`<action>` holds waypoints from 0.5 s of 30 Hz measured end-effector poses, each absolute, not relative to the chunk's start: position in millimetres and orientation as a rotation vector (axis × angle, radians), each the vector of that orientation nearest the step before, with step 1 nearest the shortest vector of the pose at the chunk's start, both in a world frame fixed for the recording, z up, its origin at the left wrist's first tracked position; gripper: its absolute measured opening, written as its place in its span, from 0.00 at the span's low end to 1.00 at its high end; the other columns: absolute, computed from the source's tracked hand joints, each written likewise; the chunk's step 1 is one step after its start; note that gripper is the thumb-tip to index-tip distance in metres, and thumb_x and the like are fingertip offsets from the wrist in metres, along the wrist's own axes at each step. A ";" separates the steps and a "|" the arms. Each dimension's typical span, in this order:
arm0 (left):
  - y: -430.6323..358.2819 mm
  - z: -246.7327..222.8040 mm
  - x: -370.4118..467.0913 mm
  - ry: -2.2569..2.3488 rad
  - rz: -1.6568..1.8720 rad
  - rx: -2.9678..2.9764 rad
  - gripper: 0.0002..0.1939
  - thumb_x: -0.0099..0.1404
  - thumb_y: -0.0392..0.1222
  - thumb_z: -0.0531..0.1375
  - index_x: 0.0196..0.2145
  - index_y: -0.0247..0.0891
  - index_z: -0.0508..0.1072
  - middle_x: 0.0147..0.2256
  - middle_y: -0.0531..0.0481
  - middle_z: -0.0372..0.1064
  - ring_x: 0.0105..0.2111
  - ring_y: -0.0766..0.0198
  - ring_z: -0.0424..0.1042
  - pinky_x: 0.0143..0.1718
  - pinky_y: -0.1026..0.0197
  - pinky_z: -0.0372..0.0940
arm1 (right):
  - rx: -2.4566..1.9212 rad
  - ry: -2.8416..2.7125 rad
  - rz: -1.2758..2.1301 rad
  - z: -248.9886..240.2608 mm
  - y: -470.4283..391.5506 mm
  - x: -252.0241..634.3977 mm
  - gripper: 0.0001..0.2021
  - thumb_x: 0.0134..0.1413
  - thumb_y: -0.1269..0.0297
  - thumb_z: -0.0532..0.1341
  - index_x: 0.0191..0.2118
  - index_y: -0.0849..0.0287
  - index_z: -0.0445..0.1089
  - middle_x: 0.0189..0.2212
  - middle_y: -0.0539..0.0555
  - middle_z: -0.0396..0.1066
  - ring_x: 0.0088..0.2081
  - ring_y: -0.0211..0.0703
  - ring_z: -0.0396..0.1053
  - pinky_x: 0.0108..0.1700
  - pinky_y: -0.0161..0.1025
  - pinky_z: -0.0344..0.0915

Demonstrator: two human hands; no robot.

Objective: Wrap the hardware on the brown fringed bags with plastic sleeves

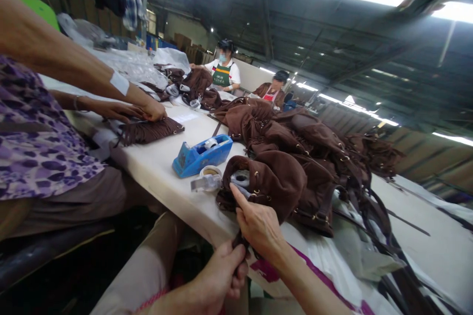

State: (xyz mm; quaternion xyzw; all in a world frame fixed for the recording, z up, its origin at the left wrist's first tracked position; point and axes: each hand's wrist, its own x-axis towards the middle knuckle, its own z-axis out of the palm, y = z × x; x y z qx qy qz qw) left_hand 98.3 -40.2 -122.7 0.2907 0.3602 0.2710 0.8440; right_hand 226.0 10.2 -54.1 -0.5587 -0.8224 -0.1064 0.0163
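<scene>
A brown drawstring bag with brass-coloured eyelets lies on its side at the near table edge, its mouth toward me. Grey-white stuffing shows inside the mouth. My right hand is at the bag's rim, index finger stretched along the opening and the other fingers bent against the fabric, partly hidden. Below it, my left hand is closed around a dark brown strap, just off the table edge. Beside the bag's mouth are a roll of clear tape and a blue tape dispenser.
More brown bags are heaped behind along the white table. At left, a co-worker's hands press on a gathered brown bag. Two people sit across the table. Clear plastic bags lie at far left, loose straps at right.
</scene>
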 end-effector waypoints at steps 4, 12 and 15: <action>-45.0 -129.2 95.8 0.546 0.328 0.531 0.30 0.50 0.65 0.68 0.35 0.40 0.60 0.20 0.64 0.48 0.17 0.75 0.40 0.21 0.65 0.32 | -1.489 -2.615 -0.212 -60.6 8.5 253.3 0.30 0.61 0.69 0.58 0.68 0.60 0.56 0.30 0.51 0.81 0.29 0.42 0.78 0.31 0.33 0.66; -37.6 -138.7 98.6 0.707 0.387 0.705 0.37 0.52 0.78 0.56 0.39 0.40 0.63 0.20 0.64 0.49 0.18 0.73 0.38 0.22 0.64 0.32 | -1.387 -2.495 -0.234 -81.4 8.0 267.3 0.26 0.62 0.64 0.59 0.65 0.59 0.63 0.29 0.55 0.81 0.28 0.45 0.77 0.31 0.35 0.66; -34.4 -140.1 96.0 0.687 0.371 0.613 0.33 0.55 0.73 0.58 0.38 0.38 0.66 0.20 0.63 0.49 0.18 0.73 0.39 0.21 0.65 0.34 | -1.347 -2.468 -0.202 -84.9 10.0 269.6 0.25 0.63 0.61 0.59 0.64 0.59 0.64 0.28 0.55 0.80 0.29 0.44 0.77 0.32 0.35 0.66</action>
